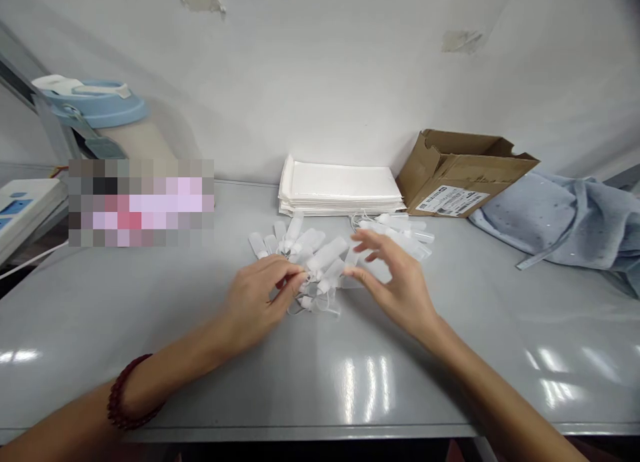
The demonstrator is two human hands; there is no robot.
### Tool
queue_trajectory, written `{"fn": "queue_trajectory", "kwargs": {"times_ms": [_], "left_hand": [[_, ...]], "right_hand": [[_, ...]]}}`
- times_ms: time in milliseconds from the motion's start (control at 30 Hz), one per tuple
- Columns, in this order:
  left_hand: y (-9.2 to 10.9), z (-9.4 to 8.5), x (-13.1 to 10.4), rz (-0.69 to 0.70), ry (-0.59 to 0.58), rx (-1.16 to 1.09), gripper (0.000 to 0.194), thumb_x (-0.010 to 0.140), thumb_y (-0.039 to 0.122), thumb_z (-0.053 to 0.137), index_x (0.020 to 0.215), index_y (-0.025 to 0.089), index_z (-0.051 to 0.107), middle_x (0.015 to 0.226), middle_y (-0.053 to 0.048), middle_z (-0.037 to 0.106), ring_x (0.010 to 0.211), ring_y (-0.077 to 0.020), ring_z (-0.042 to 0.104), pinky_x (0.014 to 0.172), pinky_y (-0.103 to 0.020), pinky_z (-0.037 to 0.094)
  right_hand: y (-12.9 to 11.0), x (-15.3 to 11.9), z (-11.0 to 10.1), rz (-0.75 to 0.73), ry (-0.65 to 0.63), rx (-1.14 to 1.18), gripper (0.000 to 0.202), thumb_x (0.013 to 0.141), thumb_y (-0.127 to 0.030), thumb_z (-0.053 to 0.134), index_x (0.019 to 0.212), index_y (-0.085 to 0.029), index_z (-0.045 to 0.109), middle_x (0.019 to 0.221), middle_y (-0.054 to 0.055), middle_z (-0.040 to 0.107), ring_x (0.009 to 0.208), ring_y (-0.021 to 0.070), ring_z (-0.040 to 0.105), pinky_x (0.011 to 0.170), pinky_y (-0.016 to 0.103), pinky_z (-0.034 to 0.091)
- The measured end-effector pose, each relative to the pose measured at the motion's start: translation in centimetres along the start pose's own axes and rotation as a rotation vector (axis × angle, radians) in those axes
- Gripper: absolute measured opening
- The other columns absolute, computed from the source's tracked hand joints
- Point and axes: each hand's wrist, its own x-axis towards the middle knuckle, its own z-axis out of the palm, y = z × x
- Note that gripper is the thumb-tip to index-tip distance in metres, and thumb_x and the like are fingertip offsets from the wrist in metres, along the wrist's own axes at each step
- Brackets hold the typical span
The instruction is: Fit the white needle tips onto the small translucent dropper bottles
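Small translucent white plastic tubes (327,254) with white caps and thin looped cords lie in a loose pile on the grey table. My left hand (260,292) is closed in a pinch at the near left of the pile. Its thumb and index finger meet at the cap end of a tilted tube; the exact grip point is partly hidden. Just right of these tubes, my right hand (395,282) is open, thumb and fingers apart, with nothing seen between them. A second group of similar tubes (407,232) lies behind the right hand.
A stack of white flat sheets or envelopes (345,182) rests against the wall. Beside it stands an open cardboard box (465,175); blue-grey fabric (555,215) lies at right. A blue-lidded bottle (105,109), a blurred-out area and a white device (30,209) are at left.
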Motion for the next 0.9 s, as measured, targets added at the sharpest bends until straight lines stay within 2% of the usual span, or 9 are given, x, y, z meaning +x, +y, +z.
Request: {"fn": "queue_trajectory", "kwargs": {"times_ms": [67, 100, 167, 267, 367, 567, 667, 733, 900], "left_hand": [[-0.2, 0.0, 0.1, -0.002, 0.058, 0.075, 0.019, 0.090, 0.025, 0.047, 0.080, 0.017, 0.061, 0.067, 0.001, 0.060, 0.061, -0.0117, 0.052, 0.059, -0.022, 0.041], [-0.4, 0.1, 0.1, 0.005, 0.079, 0.106, 0.019, 0.090, 0.026, 0.047, 0.083, 0.017, 0.062, 0.068, 0.000, 0.060, 0.062, -0.0120, 0.052, 0.059, -0.023, 0.041], [-0.6, 0.1, 0.2, 0.021, 0.113, 0.156, 0.018, 0.090, 0.027, 0.048, 0.088, 0.018, 0.062, 0.068, 0.000, 0.061, 0.063, -0.0124, 0.053, 0.060, -0.023, 0.041], [-0.9, 0.0, 0.3, 0.030, 0.163, 0.179, 0.017, 0.090, 0.026, 0.048, 0.092, 0.017, 0.062, 0.067, 0.000, 0.060, 0.063, -0.0123, 0.054, 0.060, -0.023, 0.042], [-0.8, -0.2, 0.3, 0.018, 0.171, 0.145, 0.016, 0.089, 0.025, 0.048, 0.091, 0.017, 0.062, 0.066, 0.001, 0.059, 0.062, -0.0118, 0.054, 0.057, -0.022, 0.041], [-0.5, -0.4, 0.2, -0.085, 0.144, 0.045, 0.019, 0.088, 0.027, 0.049, 0.093, 0.016, 0.064, 0.068, 0.000, 0.058, 0.063, -0.0115, 0.053, 0.052, -0.019, 0.041], [-0.2, -0.7, 0.2, -0.146, 0.112, -0.019, 0.021, 0.088, 0.031, 0.050, 0.094, 0.017, 0.064, 0.071, 0.000, 0.059, 0.065, -0.0117, 0.053, 0.054, -0.020, 0.042], [-0.1, -1.0, 0.2, -0.158, 0.084, -0.068, 0.021, 0.089, 0.031, 0.050, 0.101, 0.019, 0.062, 0.072, 0.001, 0.060, 0.067, -0.0115, 0.054, 0.060, -0.021, 0.044], [0.1, -1.4, 0.3, -0.040, 0.101, -0.154, 0.033, 0.090, 0.022, 0.049, 0.123, 0.018, 0.048, 0.089, -0.001, 0.062, 0.073, -0.0102, 0.054, 0.068, -0.022, 0.046]], "right_hand": [[1.9, 1.7, -0.6, -0.062, -0.002, -0.396, 0.033, 0.087, -0.024, 0.056, 0.119, -0.019, 0.053, 0.116, 0.013, 0.060, 0.104, 0.0273, 0.055, 0.083, 0.042, 0.048], [2.7, 2.5, -0.9, -0.057, -0.065, -0.598, 0.031, 0.088, -0.021, 0.052, 0.118, -0.018, 0.053, 0.116, 0.014, 0.059, 0.105, 0.0287, 0.052, 0.084, 0.043, 0.046], [4.2, 3.7, -1.2, -0.032, -0.104, -0.693, 0.026, 0.087, -0.015, 0.049, 0.111, -0.013, 0.059, 0.104, 0.017, 0.063, 0.100, 0.0322, 0.051, 0.081, 0.044, 0.043], [5.3, 4.4, -1.3, -0.025, -0.161, -0.748, 0.023, 0.087, -0.011, 0.045, 0.100, -0.013, 0.063, 0.088, 0.016, 0.064, 0.091, 0.0319, 0.051, 0.076, 0.043, 0.042], [5.5, 4.0, -1.3, -0.036, -0.203, -0.765, 0.027, 0.086, -0.007, 0.041, 0.103, -0.012, 0.061, 0.087, 0.016, 0.064, 0.087, 0.0308, 0.052, 0.074, 0.041, 0.041], [4.5, 2.8, -2.3, -0.015, -0.166, -0.724, 0.036, 0.086, -0.005, 0.036, 0.118, -0.009, 0.051, 0.098, 0.018, 0.061, 0.088, 0.0285, 0.057, 0.069, 0.036, 0.043], [2.7, 2.0, -2.7, -0.039, -0.089, -0.514, 0.034, 0.089, -0.011, 0.036, 0.121, -0.017, 0.046, 0.104, 0.013, 0.060, 0.087, 0.0242, 0.060, 0.070, 0.034, 0.046], [1.3, 1.4, -2.7, -0.087, -0.127, -0.285, 0.034, 0.091, -0.013, 0.037, 0.123, -0.020, 0.045, 0.103, 0.011, 0.060, 0.085, 0.0214, 0.060, 0.071, 0.034, 0.047], [-1.4, 0.3, -2.3, -0.100, -0.270, -0.028, 0.032, 0.093, -0.015, 0.038, 0.122, -0.024, 0.047, 0.102, 0.007, 0.059, 0.089, 0.0195, 0.058, 0.075, 0.032, 0.047]]}}
